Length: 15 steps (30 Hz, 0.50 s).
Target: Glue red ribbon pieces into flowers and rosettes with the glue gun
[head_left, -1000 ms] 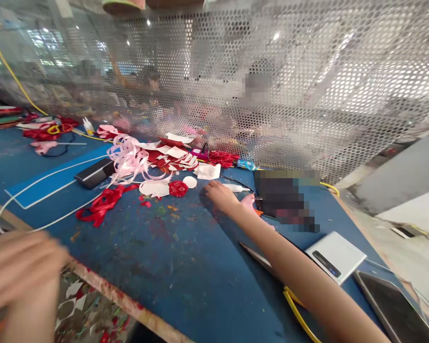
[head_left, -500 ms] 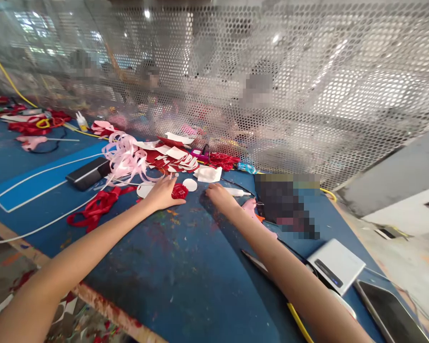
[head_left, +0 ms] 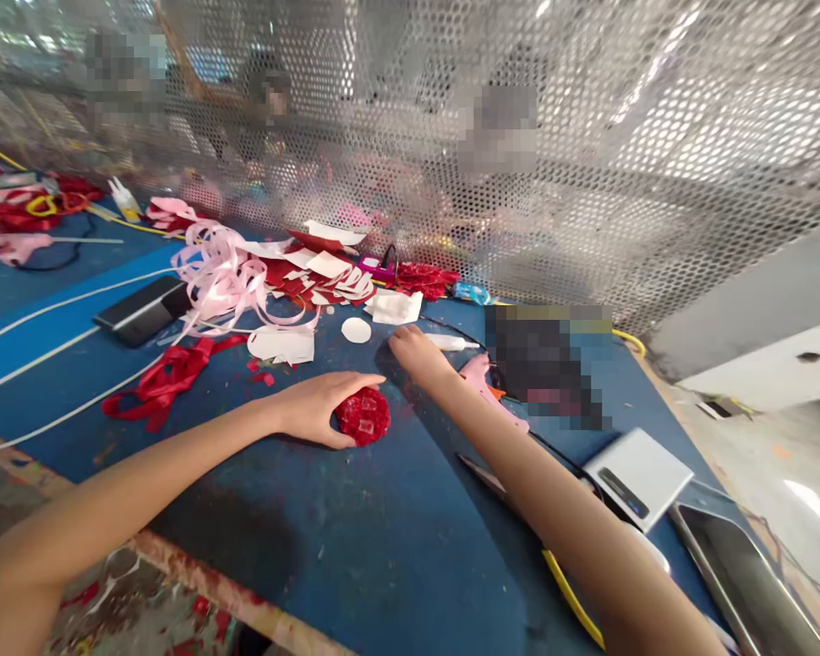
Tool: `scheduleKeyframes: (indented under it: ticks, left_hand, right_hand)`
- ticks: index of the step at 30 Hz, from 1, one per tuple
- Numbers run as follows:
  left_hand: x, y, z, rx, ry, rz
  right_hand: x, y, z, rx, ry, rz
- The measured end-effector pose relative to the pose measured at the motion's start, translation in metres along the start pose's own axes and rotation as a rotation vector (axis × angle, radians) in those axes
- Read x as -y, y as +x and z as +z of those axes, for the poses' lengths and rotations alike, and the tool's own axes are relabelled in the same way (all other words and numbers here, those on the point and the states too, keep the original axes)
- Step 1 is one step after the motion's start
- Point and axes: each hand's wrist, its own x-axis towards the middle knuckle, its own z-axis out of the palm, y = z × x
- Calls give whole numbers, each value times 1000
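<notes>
My left hand (head_left: 318, 407) curves its thumb and fingers around a round red ribbon rosette (head_left: 364, 416), low over the blue table. A clear, shiny patch shows on the rosette's face. My right hand (head_left: 415, 351) rests on the table farther back, its fingers curled; anything inside them is hidden. Close beside it lies a white tube (head_left: 455, 343) with a thin tip. A white paper disc (head_left: 356, 330) lies between the two hands, farther from me. The pink glue gun (head_left: 482, 378) is partly hidden behind my right forearm.
Pink ribbon loops (head_left: 225, 273) and red and white paper scraps (head_left: 324, 264) are heaped at the back. Red ribbon (head_left: 168, 378) and a black device (head_left: 143, 310) lie left. Scissors (head_left: 482, 474), a white power bank (head_left: 639, 478) and a phone (head_left: 744, 574) are right. A perforated metal screen (head_left: 396, 137) stands behind.
My left hand has drawn the red rosette toward me, away from the white paper pieces. My right hand stays in nearly the same place. The view has tilted down slightly.
</notes>
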Motion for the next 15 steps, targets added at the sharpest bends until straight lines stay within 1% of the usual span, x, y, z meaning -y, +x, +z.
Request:
scheduleKeyframes:
  ticks: [3,8,11,15]
  left_hand:
    - [-4,-4,4,58,-166,-18]
    - [-2,-2,7,13,-286,-30]
    - [0,-1,10,-1,-342,-23]
    - [0,-1,14,-16,-390,-10]
  right_hand:
    - [2,2,0,0,14,12]
    - [-4,9,1,7,40,-16]
    - [-11,16,2,34,74,-34]
    - [-18,26,3,77,133,-19]
